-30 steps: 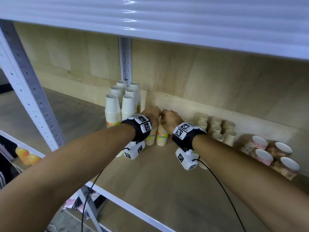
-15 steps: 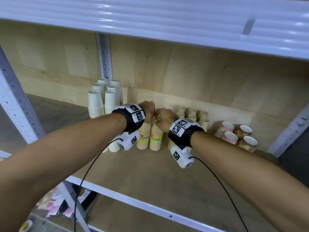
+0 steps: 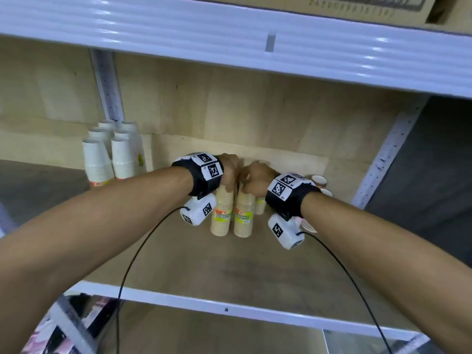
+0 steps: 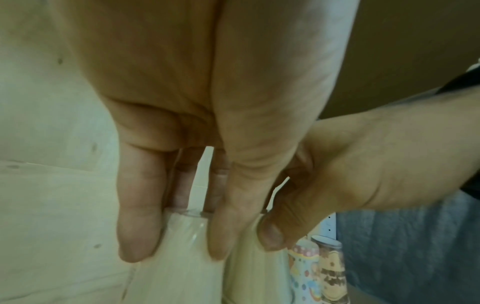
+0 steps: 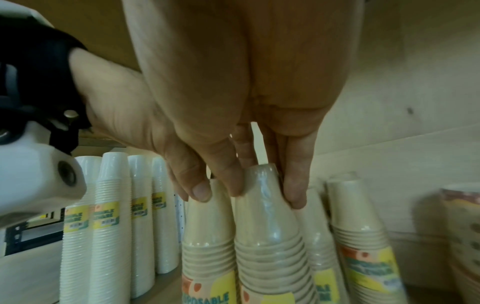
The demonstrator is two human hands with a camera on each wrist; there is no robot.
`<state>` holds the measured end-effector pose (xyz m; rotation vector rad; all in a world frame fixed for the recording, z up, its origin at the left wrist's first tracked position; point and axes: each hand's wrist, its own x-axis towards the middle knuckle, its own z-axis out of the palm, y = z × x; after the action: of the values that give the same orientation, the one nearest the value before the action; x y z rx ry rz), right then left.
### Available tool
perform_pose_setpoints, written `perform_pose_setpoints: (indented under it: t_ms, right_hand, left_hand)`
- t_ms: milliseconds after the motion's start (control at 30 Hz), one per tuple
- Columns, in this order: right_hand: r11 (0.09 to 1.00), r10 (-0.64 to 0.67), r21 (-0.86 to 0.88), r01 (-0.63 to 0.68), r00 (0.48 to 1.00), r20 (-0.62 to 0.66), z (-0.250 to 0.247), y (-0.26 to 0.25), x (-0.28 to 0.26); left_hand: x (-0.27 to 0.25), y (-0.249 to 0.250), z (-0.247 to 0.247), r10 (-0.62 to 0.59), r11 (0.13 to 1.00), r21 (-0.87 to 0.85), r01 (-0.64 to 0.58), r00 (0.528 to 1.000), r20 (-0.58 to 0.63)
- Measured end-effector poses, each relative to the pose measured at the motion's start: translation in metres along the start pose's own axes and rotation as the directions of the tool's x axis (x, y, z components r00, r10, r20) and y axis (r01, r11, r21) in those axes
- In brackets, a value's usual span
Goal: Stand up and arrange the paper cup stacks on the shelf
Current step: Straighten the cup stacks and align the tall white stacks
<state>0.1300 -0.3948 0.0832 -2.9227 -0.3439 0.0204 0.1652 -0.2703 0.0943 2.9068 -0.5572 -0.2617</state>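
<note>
we see both arms reaching into a wooden shelf (image 3: 178,264) with white metal framing. left hand (image 3: 229,172) comes down from above on the top of a wrapped stack of tan paper cups with a yellow-green label (image 3: 221,213); in the left wrist view the fingers (image 4: 137,226) run almost straight down the sides of the top cup, thumb on one side, others opposite, pinching it. right hand (image 3: 255,182) does the same on the neighbouring tan wrapped cup stack (image 3: 244,215), thumb and fingertips (image 5: 294,185) closed narrowly round its top. the two stacks stand upright, just beside each other, touching or nearly so, mid-shelf and forward of the back panel. hands are knuckle to knuckle. more tan cup stacks (image 5: 363,236) stand behind and to the right of the held one. a cluster of taller white paper cup stacks (image 3: 112,154) stands upright at the back left, by the perforated upright post (image 3: 107,85), well apart from the hands. patterned paper cups with dots and brown prints (image 4: 319,271) sit to the right near the back, mostly hidden behind the right wrist. black wristbands with printed markers (image 3: 204,172) and white camera pods with black cables on both wrists. a cardboard box (image 3: 357,6) rests on the shelf above.
</note>
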Motion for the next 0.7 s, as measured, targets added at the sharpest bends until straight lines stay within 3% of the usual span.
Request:
perform_pose_setpoints:
  t_ms: [100, 300, 700]
  right_hand:
    - [0.999, 0.044, 0.021, -0.044, 0.999, 0.015, -0.005, 0.019, -0.008]
    - [0.99, 0.13, 0.051, -0.128, 0.991, -0.026, -0.004, 0.051, -0.016]
    - [0.98, 0.199, 0.045, -0.195, 0.974, -0.111, 0.014, 0.083, 0.007]
  left_hand:
    - [0.007, 0.016, 0.004, 0.03, 0.995, -0.094, -0.026, 0.999, 0.044]
    - [0.009, 0.039, 0.014, 0.047, 0.999, 0.014, -0.047, 0.999, 0.028]
    - [0.03, 0.033, 0.029, 0.059, 0.991, -0.119, -0.059, 0.998, -0.005]
